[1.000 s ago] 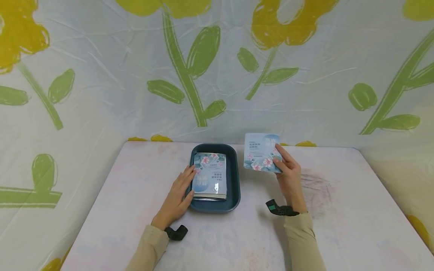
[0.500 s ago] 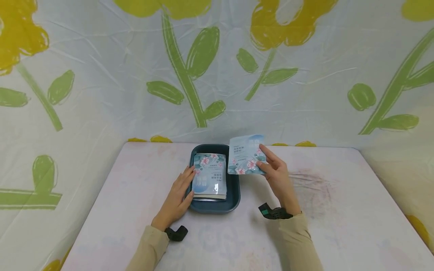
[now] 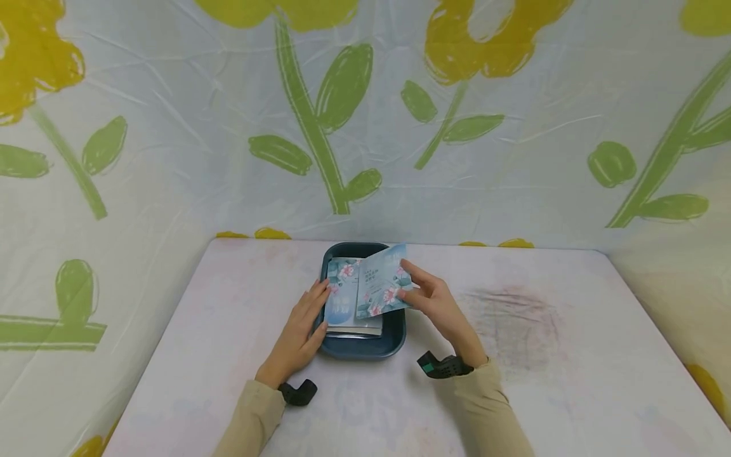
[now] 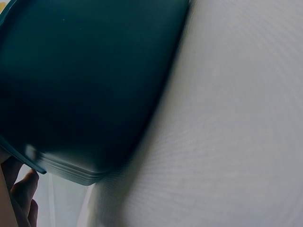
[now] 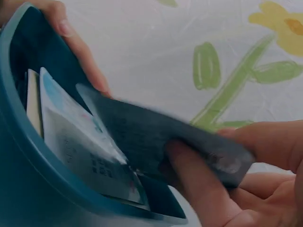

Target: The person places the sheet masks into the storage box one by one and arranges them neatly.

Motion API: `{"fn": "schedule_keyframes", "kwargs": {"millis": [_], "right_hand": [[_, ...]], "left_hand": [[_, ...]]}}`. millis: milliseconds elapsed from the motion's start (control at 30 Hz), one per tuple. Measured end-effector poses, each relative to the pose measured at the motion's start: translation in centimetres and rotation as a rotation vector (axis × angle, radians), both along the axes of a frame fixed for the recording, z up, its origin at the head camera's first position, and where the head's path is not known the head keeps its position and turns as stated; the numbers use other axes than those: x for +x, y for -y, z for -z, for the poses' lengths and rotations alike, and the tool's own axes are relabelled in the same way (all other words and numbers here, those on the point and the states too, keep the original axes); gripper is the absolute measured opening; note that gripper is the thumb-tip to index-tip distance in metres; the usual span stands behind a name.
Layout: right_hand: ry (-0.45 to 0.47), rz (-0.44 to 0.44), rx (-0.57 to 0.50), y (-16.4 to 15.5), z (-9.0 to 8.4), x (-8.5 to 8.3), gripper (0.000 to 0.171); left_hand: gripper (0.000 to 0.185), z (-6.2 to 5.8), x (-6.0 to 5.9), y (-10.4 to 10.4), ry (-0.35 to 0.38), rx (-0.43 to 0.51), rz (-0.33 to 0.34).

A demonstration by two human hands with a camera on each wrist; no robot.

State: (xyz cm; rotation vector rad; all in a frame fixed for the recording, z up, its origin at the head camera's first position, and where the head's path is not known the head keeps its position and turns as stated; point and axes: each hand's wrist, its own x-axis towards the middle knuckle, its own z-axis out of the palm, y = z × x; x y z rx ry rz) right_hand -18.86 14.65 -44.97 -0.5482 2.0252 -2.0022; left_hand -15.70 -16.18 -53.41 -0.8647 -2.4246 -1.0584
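A dark teal plastic bin (image 3: 356, 349) holds a stack of flat packets (image 3: 341, 308), the top one pale blue with pink flowers. My right hand (image 3: 436, 303) pinches a matching floral face mask packet (image 3: 374, 285) between thumb and fingers, tilted over the bin's right side and overlapping the stack in the head view. In the right wrist view the packet (image 5: 142, 132) angles into the bin, seen from its shaded side. My left hand (image 3: 297, 333) rests on the bin's left rim with fingers extended over it. The left wrist view shows mostly the bin's outer wall (image 4: 90, 85).
The bin stands near the back of a pale, faintly stained table (image 3: 217, 381). Behind it hangs a white cloth backdrop (image 3: 217, 178) with yellow flowers and green leaves. Each wrist carries a black camera mount, such as the right one (image 3: 442, 366).
My right hand has moved left with the packet, from beside the bin to over it, and the packet has tilted. The left hand and the bin have stayed in place.
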Motion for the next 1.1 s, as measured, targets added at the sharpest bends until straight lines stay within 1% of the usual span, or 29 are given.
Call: {"fn": "schedule_keyframes", "kwargs": {"millis": [300, 400, 533, 700, 867, 1100], "right_hand": [[0.069, -0.135, 0.083, 1.8, 0.5, 0.3, 0.068], [0.073, -0.167, 0.121, 2.2, 0.5, 0.4, 0.067], [0.085, -0.172, 0.152, 2.6, 0.5, 0.5, 0.065], [0.089, -0.164, 0.145, 2.9, 0.4, 0.6, 0.066], [0.075, -0.189, 0.138, 3.0, 0.2, 0.7, 0.066], [0.079, -0.220, 0.168, 3.0, 0.1, 0.8, 0.066]], "left_hand": [[0.063, 0.0, 0.0, -0.1, 0.003, -0.003, 0.002], [0.061, 0.1, 0.0, 0.0, 0.000, -0.004, 0.001], [0.060, 0.1, 0.0, 0.0, 0.012, -0.009, -0.006], [0.061, 0.2, -0.1, 0.1, 0.028, -0.013, -0.009], [0.061, 0.2, -0.1, 0.1, 0.033, -0.009, -0.011], [0.061, 0.3, -0.1, 0.1, 0.023, -0.008, -0.008]]}}
